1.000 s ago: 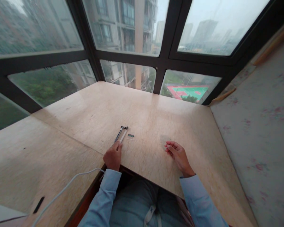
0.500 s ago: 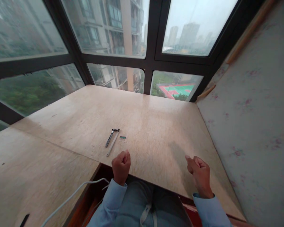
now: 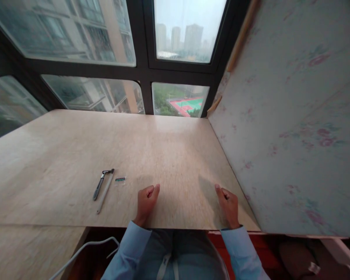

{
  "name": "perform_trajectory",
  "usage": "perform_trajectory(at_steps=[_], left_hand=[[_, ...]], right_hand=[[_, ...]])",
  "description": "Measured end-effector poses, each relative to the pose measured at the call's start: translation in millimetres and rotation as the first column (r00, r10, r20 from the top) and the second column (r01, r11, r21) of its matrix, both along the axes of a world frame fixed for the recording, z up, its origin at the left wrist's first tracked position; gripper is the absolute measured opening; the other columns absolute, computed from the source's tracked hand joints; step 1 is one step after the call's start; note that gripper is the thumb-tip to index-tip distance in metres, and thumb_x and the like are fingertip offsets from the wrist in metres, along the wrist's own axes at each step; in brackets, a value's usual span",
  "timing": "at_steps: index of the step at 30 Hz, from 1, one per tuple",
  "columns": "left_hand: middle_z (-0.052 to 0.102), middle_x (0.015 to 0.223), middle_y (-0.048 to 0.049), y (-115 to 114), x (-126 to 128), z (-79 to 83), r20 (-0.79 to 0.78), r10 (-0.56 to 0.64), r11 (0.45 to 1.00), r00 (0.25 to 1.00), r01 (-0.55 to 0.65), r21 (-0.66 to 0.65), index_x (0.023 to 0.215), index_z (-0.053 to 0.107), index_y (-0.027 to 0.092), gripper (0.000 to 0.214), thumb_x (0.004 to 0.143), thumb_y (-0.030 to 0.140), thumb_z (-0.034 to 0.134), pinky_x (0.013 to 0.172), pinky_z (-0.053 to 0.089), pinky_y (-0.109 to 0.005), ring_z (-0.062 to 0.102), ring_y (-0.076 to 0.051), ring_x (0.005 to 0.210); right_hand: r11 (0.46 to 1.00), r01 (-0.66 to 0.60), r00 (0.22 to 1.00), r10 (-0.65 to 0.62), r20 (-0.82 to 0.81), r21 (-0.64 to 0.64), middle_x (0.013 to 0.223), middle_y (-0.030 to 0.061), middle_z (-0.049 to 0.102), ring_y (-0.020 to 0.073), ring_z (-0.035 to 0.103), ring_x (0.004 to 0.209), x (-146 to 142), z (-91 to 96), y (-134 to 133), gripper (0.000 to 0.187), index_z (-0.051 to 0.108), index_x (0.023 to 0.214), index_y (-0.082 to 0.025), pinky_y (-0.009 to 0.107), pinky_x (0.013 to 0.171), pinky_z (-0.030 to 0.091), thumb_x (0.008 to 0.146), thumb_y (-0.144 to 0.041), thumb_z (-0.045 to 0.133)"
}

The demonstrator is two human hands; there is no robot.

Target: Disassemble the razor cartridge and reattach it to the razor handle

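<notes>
My left hand (image 3: pixel 147 200) is closed in a fist near the front edge of the tabletop, thumb on top, with nothing visible in it. My right hand (image 3: pixel 228 202) makes a similar fist near the wall side. To the left of my left hand lies a razor (image 3: pixel 98 187) with a dark and silver handle. Beside it is a slim whitish stick (image 3: pixel 105 194) with a small dark head, its kind unclear. A small dark green razor cartridge (image 3: pixel 120 179), seemingly in clear plastic, lies between the stick and my left hand. Neither hand touches these things.
The pale wood-patterned tabletop (image 3: pixel 169 155) meets dark-framed windows (image 3: pixel 146 74) at the back and a flowered wall (image 3: pixel 280 116) on the right. A white cable (image 3: pixel 90 244) hangs over the opening at the front left.
My view has turned to the right, so the razor, stick and cartridge appear farther left. My fists stay closed and have come somewhat nearer each other.
</notes>
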State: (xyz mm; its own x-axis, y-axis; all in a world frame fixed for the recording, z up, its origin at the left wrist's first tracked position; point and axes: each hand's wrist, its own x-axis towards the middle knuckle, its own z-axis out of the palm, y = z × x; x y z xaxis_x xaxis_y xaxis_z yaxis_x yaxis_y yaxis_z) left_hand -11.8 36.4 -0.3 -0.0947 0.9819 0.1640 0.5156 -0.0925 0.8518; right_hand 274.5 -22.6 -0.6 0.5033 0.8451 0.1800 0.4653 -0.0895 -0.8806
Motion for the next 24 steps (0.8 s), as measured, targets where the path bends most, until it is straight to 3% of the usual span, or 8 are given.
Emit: perform_trajectory(at_steps=[10,17,24], left_hand=[[0.025,0.052,0.0043,-6.9,-0.4,5.1,0.058,-0.046,0.999,0.997,0.046,0.005,0.053,0.026,0.021,0.048,0.090,0.048,0.040,0.050,0.021,-0.028,0.028,-0.010,0.049],[0.029,0.054,0.0043,-8.0,-0.6,2.1,0.150,-0.029,0.999,0.988,0.025,0.029,0.057,0.029,0.022,0.046,0.093,0.049,0.035,0.051,0.023,-0.028,0.031,-0.011,0.052],[0.031,0.052,0.0043,-8.7,-0.9,-3.6,0.129,-0.060,0.998,0.990,0.057,0.032,0.056,0.031,0.021,0.048,0.094,0.050,0.035,0.052,0.021,-0.029,0.031,-0.010,0.051]], right_hand=[[1.000,0.004,0.998,-0.003,0.061,-0.002,0.058,-0.0053,0.022,0.0113,0.026,0.055,-2.8,5.4,-2.2,0.050,0.024,0.060,-0.024,0.027,0.050,0.022,0.088,-0.054,0.052],[0.997,-0.005,0.990,0.016,0.139,-0.080,0.057,-0.0051,0.023,0.0118,0.027,0.054,-2.8,4.8,-3.4,0.048,0.026,0.058,-0.024,0.027,0.051,0.024,0.085,-0.053,0.054],[0.990,-0.013,0.985,0.037,0.171,-0.137,0.057,-0.0037,0.028,0.0132,0.032,0.054,-1.4,6.5,-6.9,0.047,0.031,0.057,-0.023,0.027,0.051,0.027,0.085,-0.052,0.053]])
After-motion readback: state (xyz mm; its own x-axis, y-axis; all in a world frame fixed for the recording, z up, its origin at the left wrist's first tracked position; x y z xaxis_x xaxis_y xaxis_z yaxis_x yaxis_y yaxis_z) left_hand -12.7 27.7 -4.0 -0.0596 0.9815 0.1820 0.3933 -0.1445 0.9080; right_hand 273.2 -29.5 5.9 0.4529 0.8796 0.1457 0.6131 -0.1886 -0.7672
